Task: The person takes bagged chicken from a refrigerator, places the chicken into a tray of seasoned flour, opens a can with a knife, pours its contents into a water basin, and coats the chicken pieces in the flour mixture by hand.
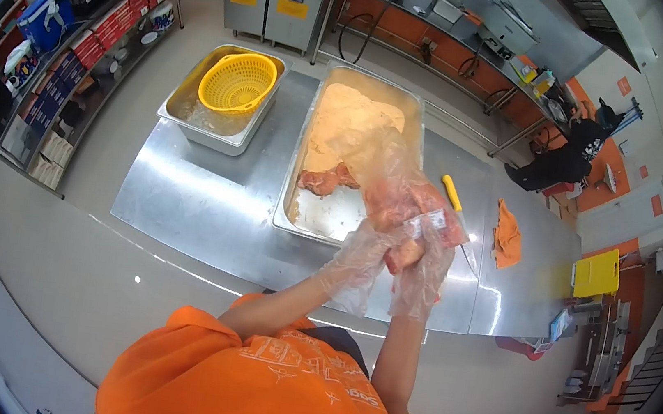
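Observation:
Both hands wear loose clear plastic gloves. Between them is a clear plastic bag of raw meat [400, 200] with a white label, tilted above the right side of a deep metal tray [292, 202]. My left hand [365, 251] grips the bag's lower left side, fingers closed. Closed on the lower right side is my right hand [428, 270], below the label. Pale orange powder [351, 118] fills the far part of the tray, and pieces of raw meat [323, 181] lie at its near edge. A yellow-handled knife [451, 193] rests right of the tray, its blade partly hidden by the bag.
A yellow colander [239, 84] sits in a smaller metal pan [224, 141] at the table's left. On the right lie an orange cloth [508, 235] and, at the edge, a yellow board [596, 274]. A person in dark clothes [565, 157] is at the back right.

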`<state>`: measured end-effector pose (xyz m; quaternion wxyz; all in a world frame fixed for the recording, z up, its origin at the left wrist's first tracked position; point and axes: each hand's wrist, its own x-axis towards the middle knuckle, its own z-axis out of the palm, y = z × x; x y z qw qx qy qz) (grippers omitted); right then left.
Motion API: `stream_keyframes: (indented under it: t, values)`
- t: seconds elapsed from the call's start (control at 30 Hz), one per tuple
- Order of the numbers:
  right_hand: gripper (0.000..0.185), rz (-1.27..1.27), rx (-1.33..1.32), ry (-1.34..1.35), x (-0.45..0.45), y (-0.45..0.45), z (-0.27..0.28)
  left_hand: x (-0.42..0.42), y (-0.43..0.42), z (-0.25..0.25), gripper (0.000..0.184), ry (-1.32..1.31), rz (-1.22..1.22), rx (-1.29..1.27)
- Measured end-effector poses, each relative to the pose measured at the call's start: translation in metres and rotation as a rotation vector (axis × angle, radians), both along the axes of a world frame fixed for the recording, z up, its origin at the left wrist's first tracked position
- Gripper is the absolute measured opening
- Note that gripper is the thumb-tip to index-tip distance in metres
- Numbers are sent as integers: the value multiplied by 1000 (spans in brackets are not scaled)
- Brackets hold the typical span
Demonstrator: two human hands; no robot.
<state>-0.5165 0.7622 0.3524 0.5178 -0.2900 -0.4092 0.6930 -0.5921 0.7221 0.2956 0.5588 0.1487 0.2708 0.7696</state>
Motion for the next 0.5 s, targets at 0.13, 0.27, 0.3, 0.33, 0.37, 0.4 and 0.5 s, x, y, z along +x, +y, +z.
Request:
stream_keyframes:
  t: [0.13, 0.27, 0.3, 0.33, 0.37, 0.4, 0.5]
  values:
    - [43, -50, -54, -84, -14, 6, -6, -22, 5, -26, 47, -206, -128, -19]
    - [45, -142, 112, -180, -35, 9, 2, -30, 13, -26, 49, -373, -247, 57]
    - [45, -150, 102, -194, -34, 6, 1, -29, 8, -20, 50, -411, -256, 89]
    - [44, -204, 171, -249, -34, 6, 0, -32, 5, -10, 49, -442, -283, 108]
    - [43, -254, 252, -296, -37, 10, 2, -37, 8, -8, 49, -456, -299, 126]
    - [43, -261, 257, -303, -42, 11, 4, -43, 12, -5, 48, -470, -316, 143]
    - [43, -255, 297, -183, -48, 8, 10, -52, 15, -5, 48, -401, -475, 274]
